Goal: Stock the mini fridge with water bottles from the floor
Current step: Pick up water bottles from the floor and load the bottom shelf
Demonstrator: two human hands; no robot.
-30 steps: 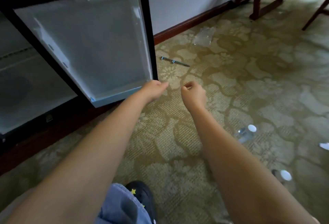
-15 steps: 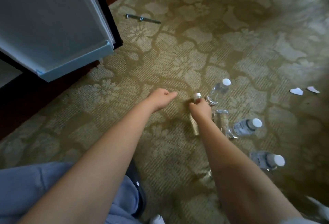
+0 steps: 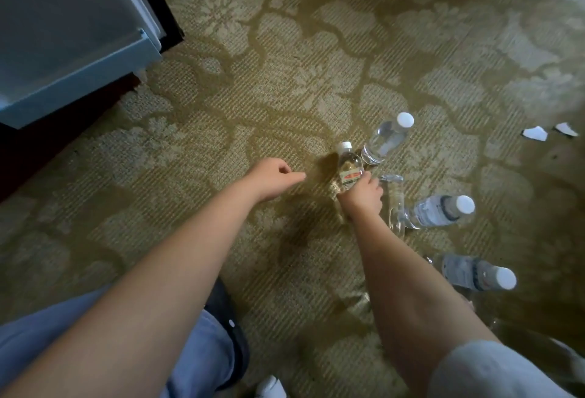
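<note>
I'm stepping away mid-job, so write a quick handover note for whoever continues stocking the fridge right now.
Left hand: holds nothing, fingers loosely curled.
Right hand: grips the red-labelled bottle, which is upright.
On the carpet to its right: far bottle, middle bottle, near bottle.
Fridge door: open, upper left. The fridge's inside is out of view, so nothing shows as stocked.
Left to do: carry this bottle in, then the others.
</note>
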